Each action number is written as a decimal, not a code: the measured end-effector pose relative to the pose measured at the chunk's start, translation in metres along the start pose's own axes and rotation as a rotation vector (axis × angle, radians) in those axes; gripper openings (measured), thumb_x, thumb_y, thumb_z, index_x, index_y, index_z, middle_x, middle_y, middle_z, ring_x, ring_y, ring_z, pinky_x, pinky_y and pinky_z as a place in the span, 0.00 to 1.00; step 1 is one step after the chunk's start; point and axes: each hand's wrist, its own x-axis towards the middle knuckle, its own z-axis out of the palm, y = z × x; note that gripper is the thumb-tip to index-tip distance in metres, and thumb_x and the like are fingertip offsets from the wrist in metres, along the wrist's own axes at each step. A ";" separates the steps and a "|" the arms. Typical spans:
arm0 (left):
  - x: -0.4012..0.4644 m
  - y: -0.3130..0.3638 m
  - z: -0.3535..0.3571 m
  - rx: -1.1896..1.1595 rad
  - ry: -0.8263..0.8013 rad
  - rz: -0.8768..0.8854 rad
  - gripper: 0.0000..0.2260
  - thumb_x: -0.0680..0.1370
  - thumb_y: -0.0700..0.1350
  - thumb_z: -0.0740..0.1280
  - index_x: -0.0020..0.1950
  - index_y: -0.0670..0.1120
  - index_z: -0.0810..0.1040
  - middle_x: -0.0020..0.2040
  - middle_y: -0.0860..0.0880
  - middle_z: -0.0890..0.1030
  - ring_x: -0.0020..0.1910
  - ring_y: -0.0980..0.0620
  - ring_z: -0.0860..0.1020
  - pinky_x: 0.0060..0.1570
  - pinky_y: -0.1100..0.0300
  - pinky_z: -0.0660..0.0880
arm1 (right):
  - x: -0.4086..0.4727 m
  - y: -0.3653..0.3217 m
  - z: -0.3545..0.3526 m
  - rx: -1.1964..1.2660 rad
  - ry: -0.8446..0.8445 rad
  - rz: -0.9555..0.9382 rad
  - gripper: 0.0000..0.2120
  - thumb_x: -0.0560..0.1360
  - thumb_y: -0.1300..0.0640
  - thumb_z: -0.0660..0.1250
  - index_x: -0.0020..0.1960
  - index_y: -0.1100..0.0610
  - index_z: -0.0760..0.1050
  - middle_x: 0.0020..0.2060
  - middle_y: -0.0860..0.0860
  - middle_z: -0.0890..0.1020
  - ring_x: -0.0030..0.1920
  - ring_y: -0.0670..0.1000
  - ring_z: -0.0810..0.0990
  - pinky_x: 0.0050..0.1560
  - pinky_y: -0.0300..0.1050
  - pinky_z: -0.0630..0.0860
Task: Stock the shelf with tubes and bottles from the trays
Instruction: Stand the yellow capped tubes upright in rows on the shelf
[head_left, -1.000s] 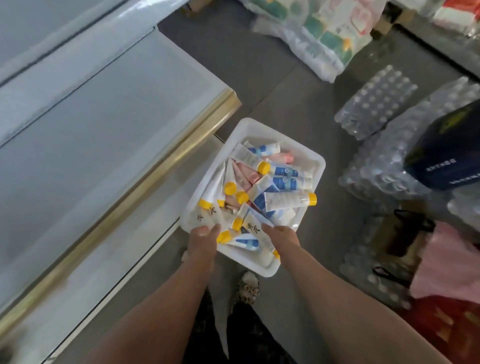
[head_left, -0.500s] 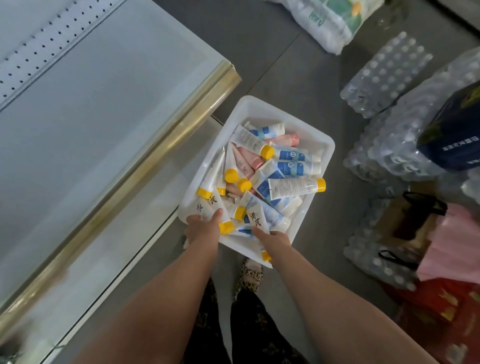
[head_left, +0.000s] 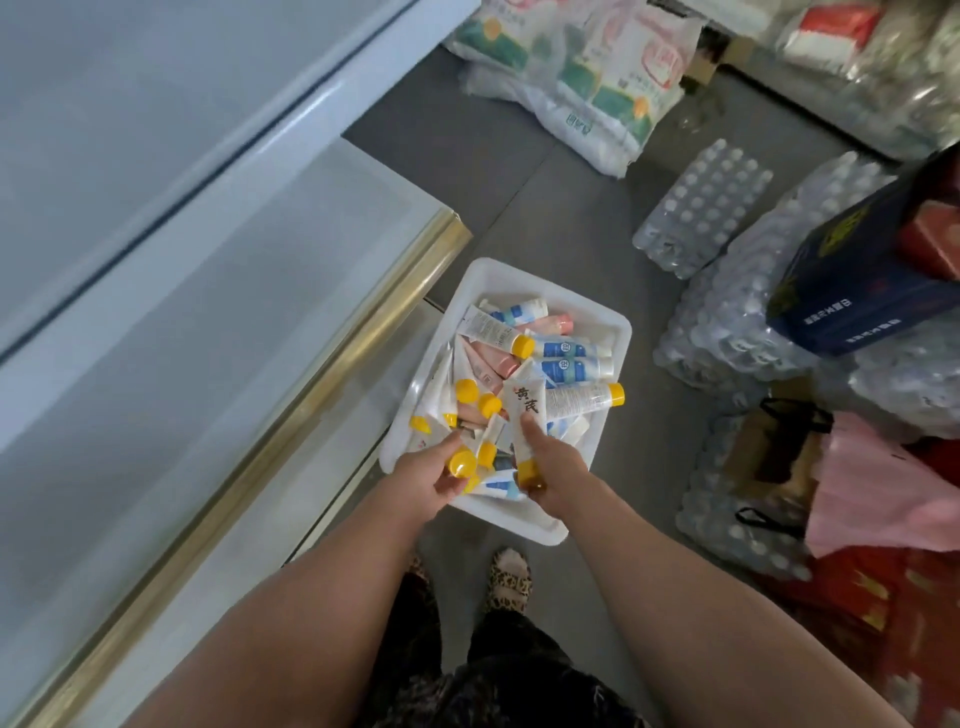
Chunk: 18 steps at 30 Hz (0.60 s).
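This looks like a small shop, probably its stocking aisle. A white retail shelf (head_left: 171, 291) with a gold price strip (head_left: 332, 374) runs along 9 o'clock. Shrink-wrapped packs of bottled water (head_left: 704, 208) and bagged goods (head_left: 587, 78) crowd the grey floor (head_left: 519, 171) from 12 to 3 o'clock.

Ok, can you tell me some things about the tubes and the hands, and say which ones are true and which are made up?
1. The right hand holds a white tube with black characters. True.
2. The white tray sits on the shelf. False: it is down beside the shelf, over the grey floor.
3. Many tubes have yellow caps. True.
4. The left hand is empty. False: it holds a yellow-capped tube.
5. The tray holds only one tube. False: it holds many.
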 end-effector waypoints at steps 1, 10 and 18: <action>-0.006 0.008 0.000 0.010 -0.024 0.030 0.20 0.70 0.47 0.79 0.54 0.37 0.78 0.49 0.41 0.81 0.47 0.45 0.80 0.43 0.53 0.81 | -0.006 -0.008 0.002 0.029 -0.015 -0.032 0.20 0.74 0.40 0.72 0.54 0.55 0.78 0.47 0.56 0.84 0.44 0.55 0.83 0.44 0.50 0.82; -0.071 0.090 0.007 0.086 -0.356 0.328 0.10 0.79 0.42 0.69 0.61 0.45 0.78 0.47 0.44 0.82 0.45 0.46 0.81 0.47 0.54 0.80 | -0.057 -0.075 0.036 0.233 -0.090 -0.264 0.22 0.76 0.40 0.69 0.59 0.56 0.77 0.43 0.56 0.86 0.41 0.55 0.86 0.48 0.53 0.84; -0.129 0.135 0.003 0.017 -0.473 0.585 0.14 0.80 0.36 0.65 0.64 0.46 0.75 0.53 0.41 0.81 0.48 0.44 0.80 0.44 0.51 0.82 | -0.110 -0.124 0.059 0.212 -0.239 -0.500 0.24 0.75 0.36 0.69 0.59 0.54 0.77 0.47 0.57 0.83 0.38 0.51 0.81 0.39 0.46 0.79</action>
